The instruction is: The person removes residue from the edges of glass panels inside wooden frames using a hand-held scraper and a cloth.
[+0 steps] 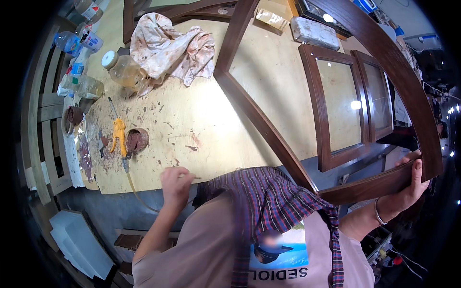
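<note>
A large dark brown wooden frame (270, 130) stands tilted in front of me, its lower left corner against my striped apron (269, 192). My right hand (414, 185) grips its lower right corner, thumb on the near side. At the table's front edge my left hand (175, 185) is closed; a small thin tip shows beside its fingers, too small to name. Beyond that hand lie a yellow air blow gun (119, 136) with a hose and a round container stained reddish brown (138, 139).
A stained cloth (168, 48) lies by a plastic jar with a white lid (124, 68). Bottles (69, 43) line the left edge. Two smaller brown frames with glass (331, 105) lie at right, below a whitish block (314, 32). More frame parts (192, 12) are at the back.
</note>
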`<act>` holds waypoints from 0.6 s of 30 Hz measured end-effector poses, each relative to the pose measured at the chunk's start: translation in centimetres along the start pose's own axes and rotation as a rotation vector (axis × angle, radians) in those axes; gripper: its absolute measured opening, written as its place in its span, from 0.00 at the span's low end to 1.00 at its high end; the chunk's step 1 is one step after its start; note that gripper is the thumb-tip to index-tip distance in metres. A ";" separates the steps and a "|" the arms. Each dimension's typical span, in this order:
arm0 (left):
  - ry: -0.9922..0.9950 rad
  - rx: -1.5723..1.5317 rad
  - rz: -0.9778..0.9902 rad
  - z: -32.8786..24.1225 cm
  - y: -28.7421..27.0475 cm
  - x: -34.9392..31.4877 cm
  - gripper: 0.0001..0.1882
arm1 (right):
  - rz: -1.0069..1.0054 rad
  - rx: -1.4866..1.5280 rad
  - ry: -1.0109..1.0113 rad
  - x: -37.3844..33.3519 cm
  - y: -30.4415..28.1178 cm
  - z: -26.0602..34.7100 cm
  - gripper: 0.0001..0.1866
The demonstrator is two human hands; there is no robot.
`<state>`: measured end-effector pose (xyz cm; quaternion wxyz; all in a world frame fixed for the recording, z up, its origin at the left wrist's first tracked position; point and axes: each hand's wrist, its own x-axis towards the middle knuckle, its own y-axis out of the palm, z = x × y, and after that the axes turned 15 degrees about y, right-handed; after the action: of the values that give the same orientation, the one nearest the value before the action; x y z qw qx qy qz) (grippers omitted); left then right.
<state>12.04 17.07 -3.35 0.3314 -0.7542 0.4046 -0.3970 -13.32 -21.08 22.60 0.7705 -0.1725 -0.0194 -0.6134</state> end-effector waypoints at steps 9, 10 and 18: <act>-0.637 -0.938 -0.458 1.1 -2.0 14.6 0.06 | -0.112 -0.015 0.033 -1.1 1.3 0.7 0.20; -0.652 -1.040 -0.425 2.0 -1.6 15.0 0.09 | -0.111 -0.014 0.033 -1.3 1.5 0.9 0.21; -0.700 -1.532 -0.549 4.9 3.0 18.4 0.07 | -0.100 -0.081 0.022 -1.9 2.4 2.1 0.21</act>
<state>21.88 0.50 -1.98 -0.2666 -0.9177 0.2395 0.1713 -11.15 -18.25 23.50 0.7316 -0.1957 0.0052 -0.6531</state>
